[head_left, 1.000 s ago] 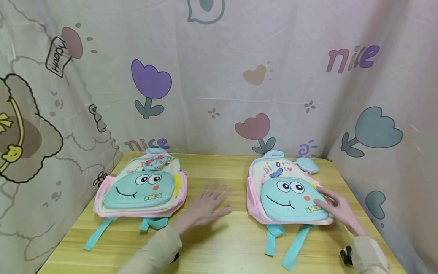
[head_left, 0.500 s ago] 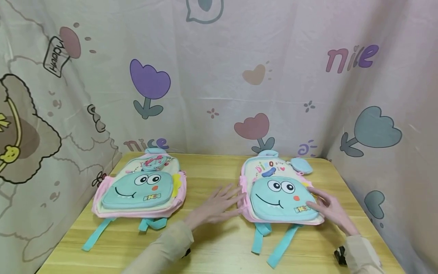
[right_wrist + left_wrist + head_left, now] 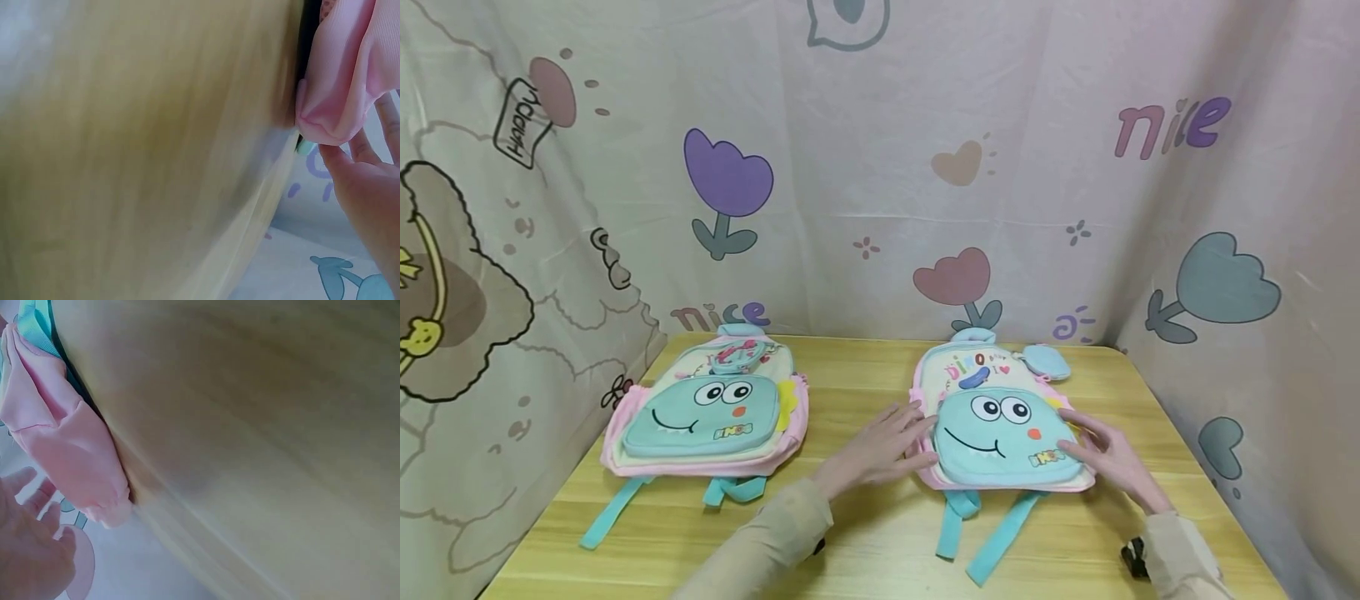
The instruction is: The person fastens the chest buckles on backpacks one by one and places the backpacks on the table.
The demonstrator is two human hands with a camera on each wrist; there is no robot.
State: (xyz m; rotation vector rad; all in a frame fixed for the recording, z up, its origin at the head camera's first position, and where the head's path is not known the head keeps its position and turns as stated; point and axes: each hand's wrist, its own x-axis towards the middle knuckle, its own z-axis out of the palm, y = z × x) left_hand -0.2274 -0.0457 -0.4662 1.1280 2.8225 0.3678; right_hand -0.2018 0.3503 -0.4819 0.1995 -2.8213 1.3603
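Observation:
A small backpack (image 3: pixel 1007 442) with a light-blue smiling dinosaur pocket and pink sides lies face up on the right half of the wooden table. My left hand (image 3: pixel 880 446) is at its left side, fingers extended against the pink edge. On the opposite side, my right hand (image 3: pixel 1116 458) rests with relaxed fingers along the bag's right edge. The right wrist view shows the fingers beside the pink side pocket (image 3: pixel 337 75). Another pink side pocket (image 3: pixel 69 437) appears near the left fingers in the left wrist view. A blue round pouch (image 3: pixel 1047 362) hangs off the bag's upper right.
A matching backpack (image 3: pixel 703 417) lies on the left half of the table (image 3: pixel 865 375), its small pouch (image 3: pixel 739 356) on top. Turquoise straps (image 3: pixel 1003 537) trail toward the front edge. A printed curtain (image 3: pixel 850 167) stands behind and at both sides.
The right backpack has slid left across the table, with the right hand moving along at its side. My left hand has moved right and now meets the bag's left edge.

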